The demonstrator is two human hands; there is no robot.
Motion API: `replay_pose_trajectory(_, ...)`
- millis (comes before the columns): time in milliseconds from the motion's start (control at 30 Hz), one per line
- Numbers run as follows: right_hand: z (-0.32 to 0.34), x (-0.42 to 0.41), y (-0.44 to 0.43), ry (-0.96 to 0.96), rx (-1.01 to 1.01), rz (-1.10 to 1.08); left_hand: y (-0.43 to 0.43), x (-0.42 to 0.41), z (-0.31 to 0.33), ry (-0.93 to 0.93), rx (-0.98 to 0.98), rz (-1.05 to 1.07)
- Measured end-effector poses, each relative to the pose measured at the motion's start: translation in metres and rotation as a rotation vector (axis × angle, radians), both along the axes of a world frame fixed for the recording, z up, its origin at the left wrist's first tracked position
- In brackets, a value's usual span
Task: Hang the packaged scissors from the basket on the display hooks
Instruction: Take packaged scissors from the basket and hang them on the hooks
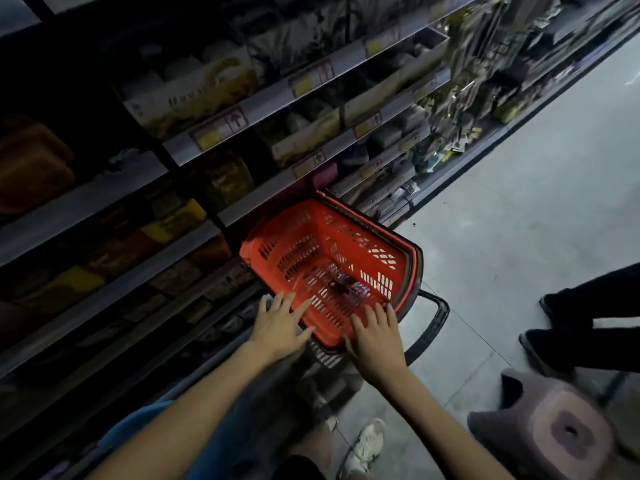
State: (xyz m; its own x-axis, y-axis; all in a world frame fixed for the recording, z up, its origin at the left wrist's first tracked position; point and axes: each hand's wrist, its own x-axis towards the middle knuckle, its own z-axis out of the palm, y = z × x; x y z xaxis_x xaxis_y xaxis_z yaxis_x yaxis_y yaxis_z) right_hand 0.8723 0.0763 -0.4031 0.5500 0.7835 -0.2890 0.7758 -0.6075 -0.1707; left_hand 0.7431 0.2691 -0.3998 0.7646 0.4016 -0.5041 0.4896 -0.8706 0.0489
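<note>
A red plastic basket (388, 251) with black handles stands on the floor against the shelving. On its bottom lies a dark, shiny package (346, 285), which looks like the packaged scissors. My left hand (280, 327) hovers over the basket's near left rim with fingers spread and straight. Over the near right rim my right hand (375, 341) is spread the same way. Neither hand holds anything. Hanging goods on display hooks (464, 81) show blurred at the upper right of the shelving.
Store shelves (242, 109) with boxed goods and yellow price tags fill the left and top. Grey floor runs along the right. Another person's dark shoes (554, 330) stand at the right, a purple stool (561, 431) sits at the lower right, and my white shoe (367, 445) is below.
</note>
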Motion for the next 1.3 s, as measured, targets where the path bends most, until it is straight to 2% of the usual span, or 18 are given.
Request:
replay_pose_trajectory(200, -0.026, 0.028, 0.024, -0.027, -0.181, 0.091, 0.031, 0.028, -0.036, 0.019, -0.055, -0.021)
replay_pose_trajectory(400, -0.054, 0.059, 0.077, 0.106, -0.373, 0.156, 0.047, 0.036, -0.065, -0.076, -0.045, -0.024)
replay_pose_trajectory(633, -0.159, 0.093, 0.139, 0.217, -0.521, 0.119, 0.068, 0.066, -0.086, -0.097, -0.003, 0.094)
replay_pose_trajectory(767, -0.219, 0.098, 0.157, 0.252, -0.508, 0.023, 0.07, 0.077, -0.108, -0.233, 0.05, 0.26)
replay_pose_trajectory(900, -0.267, 0.107, 0.165, 0.23, -0.532, 0.046, 0.062, 0.078, -0.12, -0.333, 0.114, 0.277)
replay_pose_trajectory(1100, -0.293, 0.112, 0.165, 0.127, -0.477, 0.013, 0.063, 0.08, -0.123, -0.399, 0.125, 0.357)
replay_pose_trajectory(1233, -0.326, 0.106, 0.163, 0.143, -0.489, -0.074, 0.064, 0.081, -0.125, -0.399, 0.121, 0.392)
replay_pose_trajectory(1300, -0.303, 0.102, 0.17, 0.158, -0.503, -0.109, 0.064, 0.08, -0.125, -0.396, 0.116, 0.402)
